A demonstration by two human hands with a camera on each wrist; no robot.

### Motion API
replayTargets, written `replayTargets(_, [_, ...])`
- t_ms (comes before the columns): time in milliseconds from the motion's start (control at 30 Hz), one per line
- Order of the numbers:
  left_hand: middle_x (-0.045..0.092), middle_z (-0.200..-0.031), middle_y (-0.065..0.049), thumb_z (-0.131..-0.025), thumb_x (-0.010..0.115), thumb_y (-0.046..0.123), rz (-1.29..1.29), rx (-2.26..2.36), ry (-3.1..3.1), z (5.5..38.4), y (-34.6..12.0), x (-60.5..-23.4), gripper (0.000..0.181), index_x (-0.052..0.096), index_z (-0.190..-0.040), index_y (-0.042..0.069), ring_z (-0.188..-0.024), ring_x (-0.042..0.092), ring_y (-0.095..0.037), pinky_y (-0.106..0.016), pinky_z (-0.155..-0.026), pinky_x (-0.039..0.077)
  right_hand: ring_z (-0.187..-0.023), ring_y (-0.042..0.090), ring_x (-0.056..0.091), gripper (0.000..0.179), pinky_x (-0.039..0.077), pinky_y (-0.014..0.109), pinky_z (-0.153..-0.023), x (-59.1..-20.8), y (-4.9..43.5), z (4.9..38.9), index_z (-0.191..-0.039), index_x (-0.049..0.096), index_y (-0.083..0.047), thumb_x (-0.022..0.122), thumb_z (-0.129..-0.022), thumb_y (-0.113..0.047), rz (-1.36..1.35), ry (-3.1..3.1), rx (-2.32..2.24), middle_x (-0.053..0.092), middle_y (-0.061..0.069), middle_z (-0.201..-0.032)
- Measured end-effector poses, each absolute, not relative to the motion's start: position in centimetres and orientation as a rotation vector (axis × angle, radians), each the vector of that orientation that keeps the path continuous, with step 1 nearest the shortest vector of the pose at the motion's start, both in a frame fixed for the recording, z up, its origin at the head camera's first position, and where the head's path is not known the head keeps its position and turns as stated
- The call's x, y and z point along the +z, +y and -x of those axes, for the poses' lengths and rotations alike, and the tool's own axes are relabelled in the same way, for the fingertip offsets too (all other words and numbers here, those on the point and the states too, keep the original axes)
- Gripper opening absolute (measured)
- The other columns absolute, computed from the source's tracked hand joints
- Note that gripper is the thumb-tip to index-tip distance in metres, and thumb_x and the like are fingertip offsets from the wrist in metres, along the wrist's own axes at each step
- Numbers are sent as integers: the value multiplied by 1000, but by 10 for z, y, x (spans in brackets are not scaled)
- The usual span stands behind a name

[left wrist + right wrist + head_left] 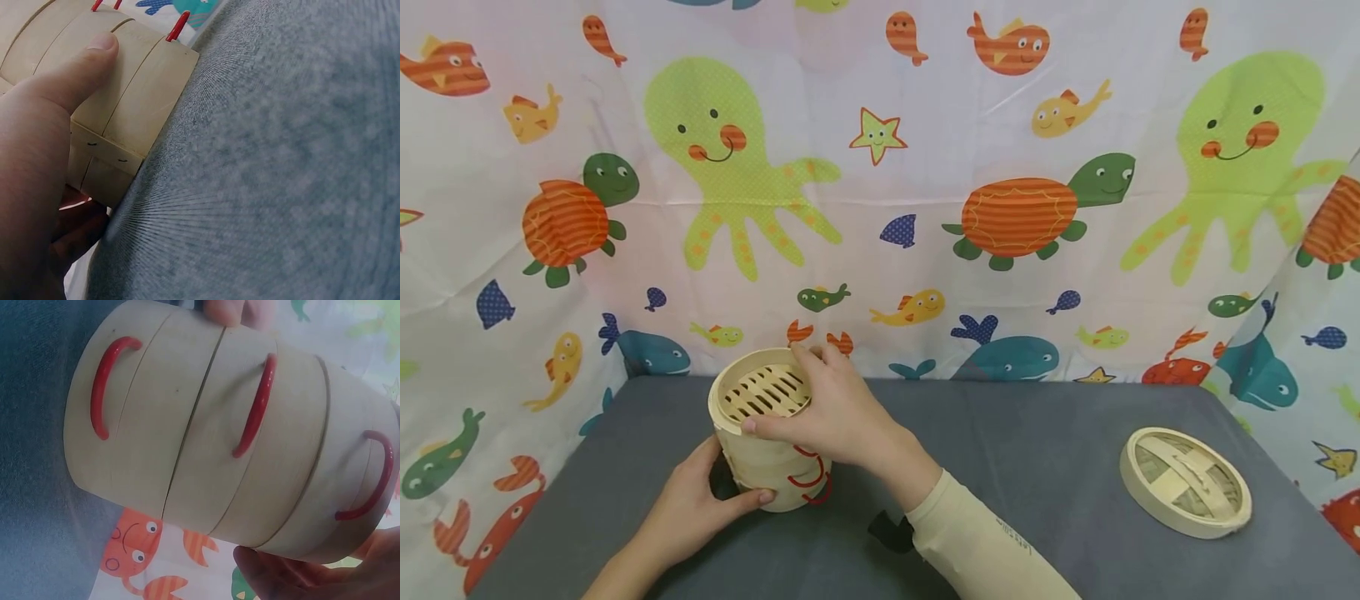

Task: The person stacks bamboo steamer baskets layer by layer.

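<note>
A stack of three round bamboo steamer baskets [758,463] stands on the grey table, left of the middle in the head view. Slats show inside the open top tier. Red loop handles [256,409] run down one side. My left hand [688,510] grips the stack low down, its thumb [87,69] pressed along the wall in the left wrist view. Up at the top tier, my right hand [838,410] holds the rim between thumb and fingers. The fingers behind the stack are partly hidden. Far to the right lies the woven bamboo lid [1187,483].
The grey tabletop [1037,467] ends against a white curtain [865,75] printed with sea animals, which also closes both sides. A small black object [891,532] lies by the right sleeve, partly covered; its kind is unclear.
</note>
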State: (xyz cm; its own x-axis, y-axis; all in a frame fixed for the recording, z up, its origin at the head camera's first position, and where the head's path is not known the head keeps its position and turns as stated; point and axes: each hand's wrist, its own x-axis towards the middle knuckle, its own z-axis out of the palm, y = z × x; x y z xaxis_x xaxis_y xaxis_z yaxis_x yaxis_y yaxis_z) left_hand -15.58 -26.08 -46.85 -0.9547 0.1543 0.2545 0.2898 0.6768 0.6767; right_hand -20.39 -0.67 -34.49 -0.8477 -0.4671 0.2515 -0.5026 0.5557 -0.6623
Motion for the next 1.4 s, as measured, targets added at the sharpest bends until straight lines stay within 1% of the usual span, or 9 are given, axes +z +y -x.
replayTargets(267, [62, -152, -9, -84, 93, 58, 359, -1142, -2718, 157, -260, -474, 104, 43, -165, 15, -137, 61, -34, -67, -106, 50, -135, 23, 52, 114, 53, 48, -107, -348, -6, 202, -169, 42, -15, 85, -81, -74, -794, -2742, 1196, 45, 9, -161])
replayTargets(433, [63, -150, -8, -84, 93, 59, 361, -1139, -2718, 157, -259, -475, 104, 45, -164, 14, -135, 62, -34, -67, -105, 51, -133, 22, 52, 116, 52, 47, -106, -349, -6, 201, -170, 39, -17, 84, -81, -75, -781, -2753, 1184, 46, 9, -158])
replayTargets(700, [62, -151, -9, -84, 93, 58, 377, -1139, -2709, 157, -257, -473, 104, 44, -165, 16, -135, 61, -34, -67, -105, 51, -128, 20, 53, 113, 53, 45, -102, -349, -5, 201, -167, 42, -17, 85, -81, -75, -767, -2746, 1183, 51, 9, -151])
replayTargets(800, [62, -152, -8, -84, 93, 58, 381, -1144, -2706, 158, -257, -473, 104, 43, -166, 16, -136, 61, -34, -67, -105, 50, -132, 22, 52, 113, 52, 47, -104, -348, -5, 201, -168, 41, -18, 84, -81, -76, -768, -2750, 1175, 50, 9, -153])
replayTargets(967, [61, -153, -9, -84, 93, 58, 377, -1152, -2709, 157, -256, -472, 106, 41, -167, 16, -137, 60, -34, -68, -106, 49, -144, 26, 48, 114, 49, 52, -112, -348, -2, 200, -170, 36, -18, 78, -84, -79, -802, -2739, 1172, 45, 10, -163])
replayTargets(1033, [61, -152, -9, -85, 93, 57, 378, -1151, -2711, 157, -256, -471, 105, 42, -166, 15, -136, 60, -34, -68, -106, 50, -144, 25, 48, 111, 49, 52, -112, -347, -1, 199, -170, 37, -17, 75, -86, -80, -813, -2729, 1168, 46, 10, -163])
replayTargets(1267, [63, -149, -11, -85, 94, 54, 392, -1132, -2691, 155, -257, -466, 100, 46, -163, 14, -135, 62, -36, -67, -104, 51, -134, 23, 54, 96, 53, 50, -105, -345, 9, 198, -164, 43, -17, 68, -94, -77, -866, -2683, 1176, 55, 6, -148])
replayTargets(1300, [64, -149, -11, -85, 94, 54, 391, -1130, -2689, 155, -257, -467, 100, 46, -163, 14, -135, 62, -36, -67, -104, 51, -135, 23, 54, 93, 53, 51, -106, -345, 10, 198, -164, 44, -18, 67, -95, -77, -867, -2677, 1182, 56, 6, -148])
replayTargets(1400, [63, -150, -11, -84, 94, 54, 386, -1122, -2690, 155, -258, -468, 100, 47, -163, 14, -134, 61, -35, -66, -103, 51, -142, 26, 53, 97, 50, 54, -112, -347, 16, 199, -168, 39, -18, 66, -96, -77, -847, -2685, 1177, 52, 8, -157])
